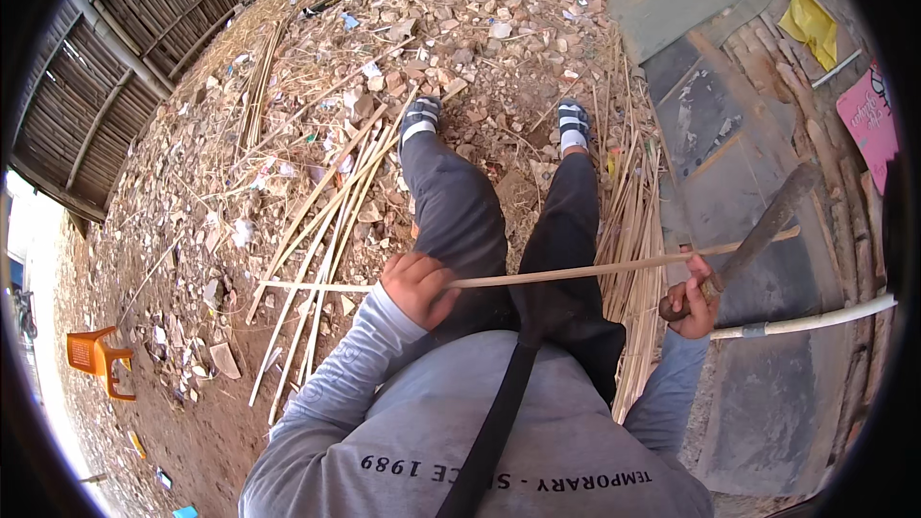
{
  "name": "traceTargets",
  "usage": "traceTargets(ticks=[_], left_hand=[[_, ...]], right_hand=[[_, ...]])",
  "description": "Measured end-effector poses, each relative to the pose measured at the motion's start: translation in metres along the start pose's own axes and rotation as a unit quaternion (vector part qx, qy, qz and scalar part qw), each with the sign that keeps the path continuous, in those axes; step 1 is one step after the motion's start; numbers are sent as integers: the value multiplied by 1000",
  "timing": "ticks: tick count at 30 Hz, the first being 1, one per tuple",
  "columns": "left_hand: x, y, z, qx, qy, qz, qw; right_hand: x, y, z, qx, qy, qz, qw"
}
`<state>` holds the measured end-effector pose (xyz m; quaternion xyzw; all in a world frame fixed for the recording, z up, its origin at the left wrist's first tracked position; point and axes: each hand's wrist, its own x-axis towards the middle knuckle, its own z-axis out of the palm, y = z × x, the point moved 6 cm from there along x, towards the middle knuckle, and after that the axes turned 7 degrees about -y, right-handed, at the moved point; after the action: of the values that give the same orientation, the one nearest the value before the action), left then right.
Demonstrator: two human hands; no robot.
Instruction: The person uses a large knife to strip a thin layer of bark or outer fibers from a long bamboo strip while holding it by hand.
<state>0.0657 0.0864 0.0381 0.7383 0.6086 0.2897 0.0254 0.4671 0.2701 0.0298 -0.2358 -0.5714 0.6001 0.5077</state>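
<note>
A long, pale bamboo strip (566,274) lies across in front of my body, above my thighs. My left hand (419,290) is closed around it, with one end sticking out past my wrist to the left. In my right hand (693,305) is the handle of a machete (772,216), its dark, worn blade slanting up and away to the right. The strip's right part passes beside my right fingers and the blade; whether those fingers also touch it, I cannot tell.
Split strips (317,278) lie crossed on the rubble at left; a thicker pile (628,230) runs along my right leg. Dark panels (696,96), a white pipe (815,318) and poles are at right. An orange plastic chair (91,352) stands far left, below a cane wall (125,48).
</note>
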Motion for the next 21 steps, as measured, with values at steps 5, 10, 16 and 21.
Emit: traceTargets(ticks=[5, 10, 16, 21], left_hand=[[1, -6, 8, -13, -35, -68, 997], [1, -9, 13, -5, -61, -86, 994], [-5, -14, 18, 0, -72, -85, 994], [-6, -14, 18, 0, -78, -94, 993]], right_hand=[[-4, 2, -6, 37, 43, 3, 998], [-5, 2, -10, -7, 33, 5, 999], [-4, 4, -13, -35, 30, 15, 999], [0, 2, -7, -34, 46, 34, 998]])
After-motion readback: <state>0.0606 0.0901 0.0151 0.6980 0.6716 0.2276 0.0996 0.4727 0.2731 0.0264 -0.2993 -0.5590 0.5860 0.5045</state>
